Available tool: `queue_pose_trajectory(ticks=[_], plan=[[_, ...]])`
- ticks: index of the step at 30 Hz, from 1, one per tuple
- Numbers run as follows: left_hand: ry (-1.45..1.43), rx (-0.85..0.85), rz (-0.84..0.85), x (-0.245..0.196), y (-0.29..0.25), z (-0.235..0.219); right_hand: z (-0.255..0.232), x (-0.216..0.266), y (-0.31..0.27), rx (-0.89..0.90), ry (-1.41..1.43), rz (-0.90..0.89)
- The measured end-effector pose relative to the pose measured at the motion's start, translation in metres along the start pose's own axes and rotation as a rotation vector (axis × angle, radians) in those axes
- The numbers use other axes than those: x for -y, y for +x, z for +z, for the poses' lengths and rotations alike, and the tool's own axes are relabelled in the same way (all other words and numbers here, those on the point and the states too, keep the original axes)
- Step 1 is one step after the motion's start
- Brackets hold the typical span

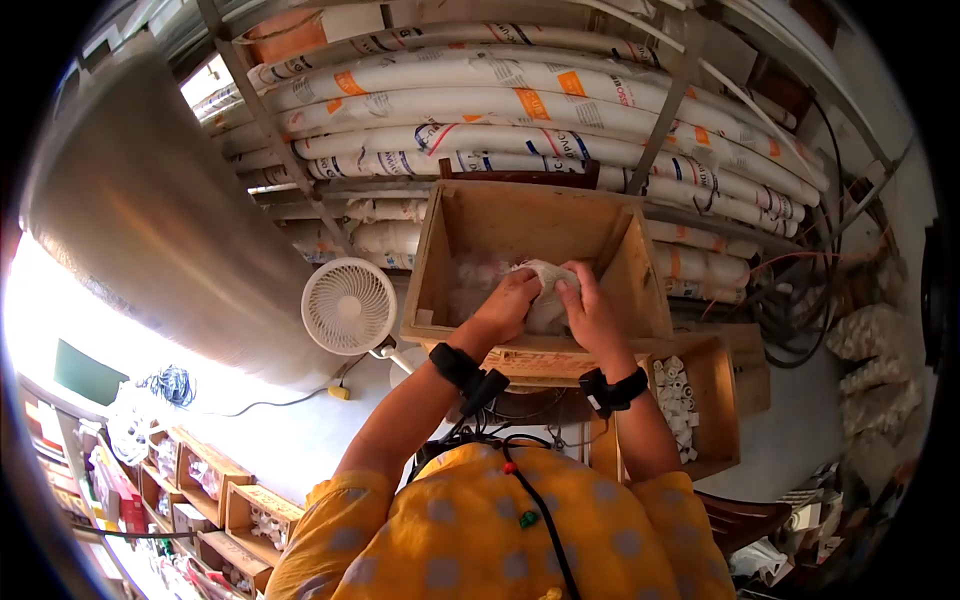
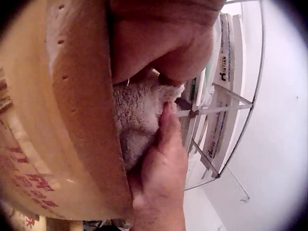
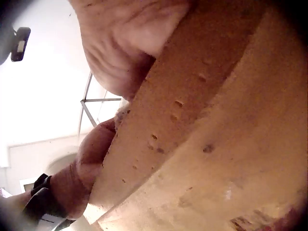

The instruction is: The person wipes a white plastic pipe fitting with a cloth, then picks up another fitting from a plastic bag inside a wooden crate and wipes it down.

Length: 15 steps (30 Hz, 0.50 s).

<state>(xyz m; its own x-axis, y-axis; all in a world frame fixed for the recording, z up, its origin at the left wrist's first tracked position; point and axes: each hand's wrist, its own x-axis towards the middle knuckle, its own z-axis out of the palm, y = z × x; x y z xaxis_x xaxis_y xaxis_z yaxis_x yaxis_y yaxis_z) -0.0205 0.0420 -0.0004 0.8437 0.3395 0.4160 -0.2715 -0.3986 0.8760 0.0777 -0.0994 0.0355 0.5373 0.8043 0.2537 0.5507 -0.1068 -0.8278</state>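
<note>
A whitish, fuzzy cloth [image 1: 549,292] is bunched between both hands over the near side of a wooden box. My left hand [image 1: 512,302] grips its left part with curled fingers. On the other side, my right hand [image 1: 593,308] pinches the cloth, thumb lying on top. The left wrist view shows the nap of the cloth [image 2: 137,113] close up, with the right thumb at its edge. In the right wrist view the box wall [image 3: 159,130] hides most of the cloth and the fingers.
The wooden box [image 1: 530,205] holds clear plastic wrapping [image 1: 475,285]. A white fan [image 1: 349,306] stands at left. Another box [image 1: 715,400] with white pipe fittings [image 1: 676,405] sits at right. Wrapped pipes [image 1: 500,105] fill the rack behind. Boxes of parts line the lower left.
</note>
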Motion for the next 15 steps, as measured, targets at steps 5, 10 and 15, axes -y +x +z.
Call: queue_pose_trajectory(ticks=[5, 10, 15], plan=[[-0.393, 0.016, -0.497, -0.017, 0.002, 0.014, 0.001, -0.016, 0.002, -0.132, 0.069, -0.021], [-0.394, 0.023, -0.387, -0.027, -0.002, 0.018, 0.012, -0.049, 0.016, -0.209, 0.293, 0.079], [-0.358, -0.122, -0.272, -0.016, -0.005, 0.019, -0.001, -0.022, 0.009, 0.000, 0.383, 0.073]])
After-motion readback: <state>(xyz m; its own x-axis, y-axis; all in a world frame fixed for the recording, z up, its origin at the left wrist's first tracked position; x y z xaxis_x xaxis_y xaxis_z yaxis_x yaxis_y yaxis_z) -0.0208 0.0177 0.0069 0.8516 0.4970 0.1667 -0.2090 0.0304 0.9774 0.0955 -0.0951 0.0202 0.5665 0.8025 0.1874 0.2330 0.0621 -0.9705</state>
